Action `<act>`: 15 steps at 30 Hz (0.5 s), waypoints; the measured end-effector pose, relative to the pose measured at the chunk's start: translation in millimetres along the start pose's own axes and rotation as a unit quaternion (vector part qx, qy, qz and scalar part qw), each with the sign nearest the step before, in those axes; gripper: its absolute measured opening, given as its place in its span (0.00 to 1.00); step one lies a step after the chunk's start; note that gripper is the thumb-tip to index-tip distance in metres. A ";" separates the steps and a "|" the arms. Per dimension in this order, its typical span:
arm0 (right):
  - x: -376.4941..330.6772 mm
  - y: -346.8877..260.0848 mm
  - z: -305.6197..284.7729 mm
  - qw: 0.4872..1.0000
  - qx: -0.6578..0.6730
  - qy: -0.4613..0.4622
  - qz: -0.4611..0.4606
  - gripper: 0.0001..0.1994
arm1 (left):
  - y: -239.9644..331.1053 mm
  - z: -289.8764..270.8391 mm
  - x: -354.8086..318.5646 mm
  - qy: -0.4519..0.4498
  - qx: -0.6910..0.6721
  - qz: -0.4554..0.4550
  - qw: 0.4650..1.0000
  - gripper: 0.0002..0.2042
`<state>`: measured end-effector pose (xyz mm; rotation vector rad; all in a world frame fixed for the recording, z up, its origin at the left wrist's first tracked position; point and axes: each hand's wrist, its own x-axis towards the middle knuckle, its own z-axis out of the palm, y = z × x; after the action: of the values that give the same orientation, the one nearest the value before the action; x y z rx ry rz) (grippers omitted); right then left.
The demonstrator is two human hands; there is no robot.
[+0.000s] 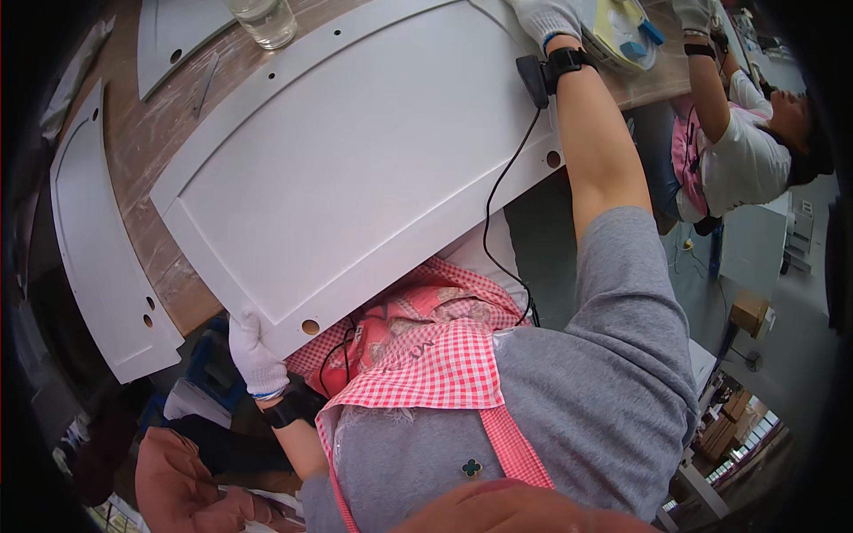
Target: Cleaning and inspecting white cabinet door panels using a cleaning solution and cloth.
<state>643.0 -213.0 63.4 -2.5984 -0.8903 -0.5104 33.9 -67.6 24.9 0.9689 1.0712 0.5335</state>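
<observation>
A large white panel with a raised frame and one curved long side lies across the table and juts past its near edge. My left hand, in a white knit glove, grips the panel's near left corner, thumb on top and fingers hidden beneath. My right arm reaches far forward. My right hand, gloved too, is at the panel's far right end, its fingers cut off by the top of the picture. Round holes show along the panel's frame, one of them near my left hand.
Another white panel lies along the table's left side, and a third at the far left. A glass of clear liquid stands beyond my panel. A tub with blue pieces is by my right hand. A co-worker stands at right.
</observation>
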 end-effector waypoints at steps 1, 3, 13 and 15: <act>6.2 27.0 15.4 0.972 0.231 -0.023 -0.031 0.14 | 1.9 3.6 8.2 0.003 0.001 -0.002 1.000 0.22; -0.1 8.9 0.6 0.911 0.404 -0.060 0.062 0.12 | 3.8 -0.2 12.7 0.017 0.013 -0.014 1.000 0.22; -129.7 21.6 -190.4 0.869 0.452 -0.113 0.165 0.13 | 21.3 16.9 18.8 0.130 0.284 0.032 0.949 0.23; -157.5 57.4 -191.9 0.822 0.553 -0.012 0.136 0.20 | 20.5 22.8 21.7 0.159 0.350 0.043 0.922 0.24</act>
<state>520.9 -418.9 150.7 -1.5814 -0.5294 0.1351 65.1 -49.6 35.4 1.5970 1.5690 0.3854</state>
